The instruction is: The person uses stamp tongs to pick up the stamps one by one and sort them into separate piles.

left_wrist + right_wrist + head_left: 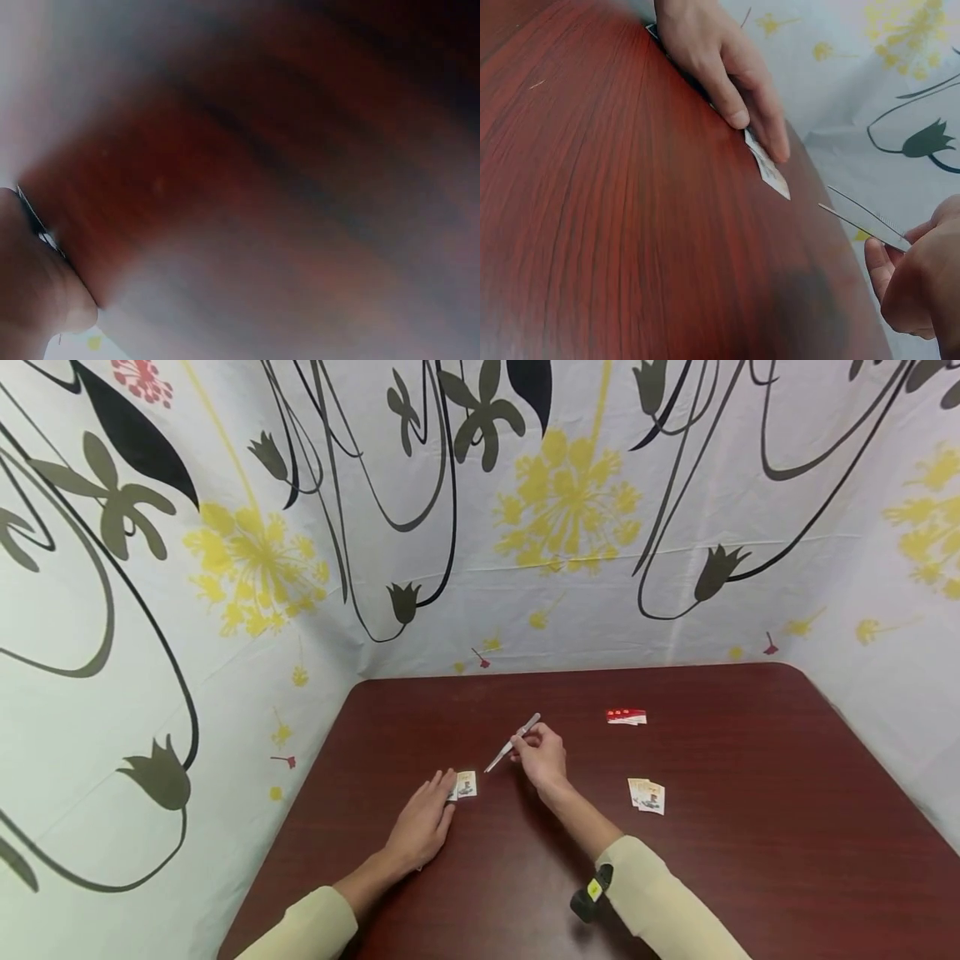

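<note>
My left hand [422,820] lies palm down with its fingers extended over small printed paper pieces [467,784] on the table's left side. Its fingers cover part of them; one piece sticks out past the fingertips, as the right wrist view also shows. My right hand [543,762] pinches metal tweezers [855,223] between thumb and fingers. The tweezers' two tips stand apart with nothing between them, pointing toward the exposed paper, a short way to its right. In the left wrist view the picture is mostly blurred, with part of the left hand [45,285] at the edge.
Two overlapping printed paper pieces [648,796] lie on the right of the dark red-brown table [750,877]. Farther back are red-and-white strips [626,717]. A flower-patterned cloth [480,510] hangs around the table's back and sides. A dark device [591,893] is strapped at the right sleeve.
</note>
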{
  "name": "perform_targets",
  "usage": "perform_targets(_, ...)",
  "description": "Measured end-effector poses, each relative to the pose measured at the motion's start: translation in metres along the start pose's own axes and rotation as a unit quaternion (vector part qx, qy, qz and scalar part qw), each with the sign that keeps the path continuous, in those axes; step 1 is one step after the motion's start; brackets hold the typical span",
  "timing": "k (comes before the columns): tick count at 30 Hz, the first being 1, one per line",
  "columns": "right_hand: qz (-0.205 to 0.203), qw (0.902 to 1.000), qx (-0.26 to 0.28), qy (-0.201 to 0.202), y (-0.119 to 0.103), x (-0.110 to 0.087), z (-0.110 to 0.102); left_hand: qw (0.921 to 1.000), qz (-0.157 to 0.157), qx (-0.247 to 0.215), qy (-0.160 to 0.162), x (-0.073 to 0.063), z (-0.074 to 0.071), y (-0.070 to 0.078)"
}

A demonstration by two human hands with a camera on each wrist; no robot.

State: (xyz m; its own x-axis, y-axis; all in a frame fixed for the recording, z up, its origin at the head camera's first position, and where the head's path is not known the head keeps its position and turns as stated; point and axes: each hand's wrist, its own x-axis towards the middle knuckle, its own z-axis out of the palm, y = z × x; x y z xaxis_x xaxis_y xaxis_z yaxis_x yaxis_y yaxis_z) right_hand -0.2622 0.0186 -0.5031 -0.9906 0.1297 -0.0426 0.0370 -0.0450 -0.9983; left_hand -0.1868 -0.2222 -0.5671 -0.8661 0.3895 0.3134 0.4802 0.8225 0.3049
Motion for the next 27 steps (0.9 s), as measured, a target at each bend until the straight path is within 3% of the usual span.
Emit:
perform_targets(13,0.005,0.9999,-0.002,0.015,0.02,0.01,0.025,0.9999,0.007,-0.014,-0.001,-0.003,0.0,0.0)
perform_targets(27,0.011,0.9998,-0.013,0.007,0.026,0.012,0.034,0.9999,0.008,-0.01,0.0,-0.002,-0.002,0.003)
